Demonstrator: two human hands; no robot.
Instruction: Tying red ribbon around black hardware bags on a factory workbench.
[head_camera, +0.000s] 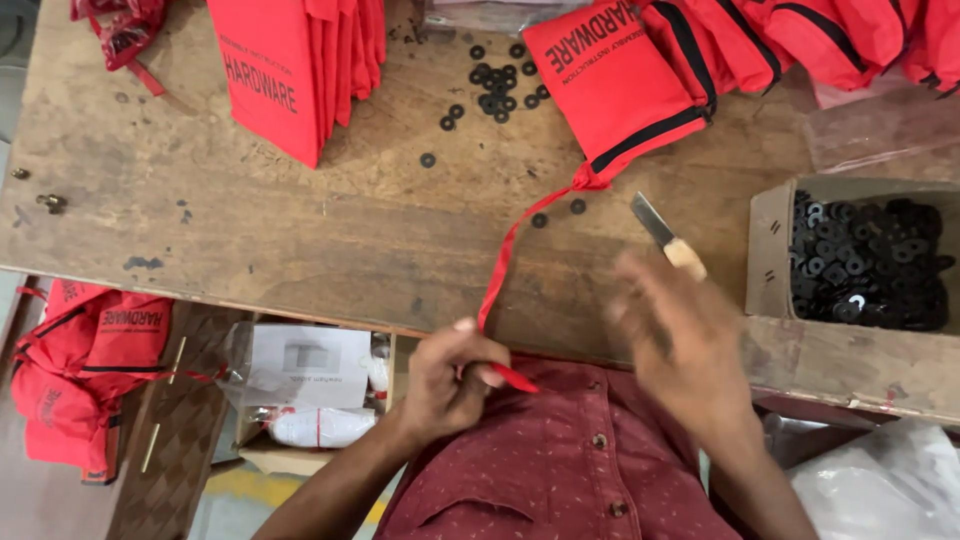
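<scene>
Left hand (448, 385) pinching red ribbon (505, 262) running up-right to pouch (615, 85); right hand (680, 335) nearer, gripping knife (665, 235).

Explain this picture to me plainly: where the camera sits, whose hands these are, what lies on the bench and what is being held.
There is no machine here. The single picture comes from a camera worn on a person's head, looking down over their dark red shirt at their own two bare hands.

The left hand pinches the end of a red ribbon in its fingers. The ribbon runs up to a red fabric pouch with a black zip lying on the worn wooden bench. The right hand is blurred by motion and grips a small blade with a pale handle.

Also on the bench: stacks of similar red pouches, loose black washers, and a cardboard box full of black washers. Below the bench edge lie more red pouches and clear plastic bags of parts.
</scene>
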